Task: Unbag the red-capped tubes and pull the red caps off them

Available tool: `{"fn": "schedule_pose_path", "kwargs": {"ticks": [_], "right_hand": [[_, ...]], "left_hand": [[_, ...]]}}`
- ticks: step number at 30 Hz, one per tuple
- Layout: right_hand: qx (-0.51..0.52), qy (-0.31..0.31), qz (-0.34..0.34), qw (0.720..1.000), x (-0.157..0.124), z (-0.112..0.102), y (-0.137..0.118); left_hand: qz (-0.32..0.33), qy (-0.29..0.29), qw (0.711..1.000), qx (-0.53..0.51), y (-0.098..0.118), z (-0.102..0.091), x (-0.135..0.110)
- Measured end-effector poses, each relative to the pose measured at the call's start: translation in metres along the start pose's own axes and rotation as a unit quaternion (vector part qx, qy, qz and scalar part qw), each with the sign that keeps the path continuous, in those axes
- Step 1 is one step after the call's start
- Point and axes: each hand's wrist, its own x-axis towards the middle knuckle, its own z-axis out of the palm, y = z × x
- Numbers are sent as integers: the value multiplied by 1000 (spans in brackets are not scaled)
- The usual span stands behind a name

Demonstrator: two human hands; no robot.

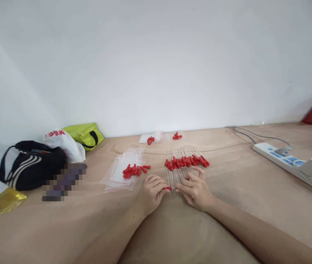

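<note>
I have the left hand (153,189) and the right hand (195,189) set nearly tip to tip, low over the near part of the surface (156,234). The left grip is closed to a small pinch around a red rubber bulb (168,188); the right grip is narrowed to a thumb-and-finger pinch on a clear dropper tube (173,188), its other fingers lifted and loosely curled. Bulb and tube lie in line, end to end; whether the tube sits inside the bulb's neck I can't tell. I take the short holds, close to the joint, as a way to stop the thin tube wobbling.

Under and between my fingers, bare clear tubes (174,178) lie side by side, pointing towards me, I judge so that single ones come up easily. Just beyond them, red-bulbed droppers (183,161) lie in a packed row, stems towards the wall, probably to keep them aligned.

A loose heap of red bulbs (134,171) rests on flat zip bags (117,179), near my left hand, a handy side for bulbs. Two smaller clusters, the left (150,140) and the right (177,136), lie by the wall, well apart from my fingers.
</note>
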Motion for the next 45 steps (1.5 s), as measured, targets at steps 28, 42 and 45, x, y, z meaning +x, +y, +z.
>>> {"fn": "schedule_pose_path", "kwargs": {"ticks": [28,42,45], "right_hand": [[-79,69,-123,987,-4,-11,-4],[-49,15,118,992,-6,-9,18],[0,7,165,986,-1,-2,15]], "left_hand": [[-69,-125,979,-143,12,-16,5],[-246,187,950,46,-43,-38,-12],[-288,255,915,125,-66,-48,-16]]}}
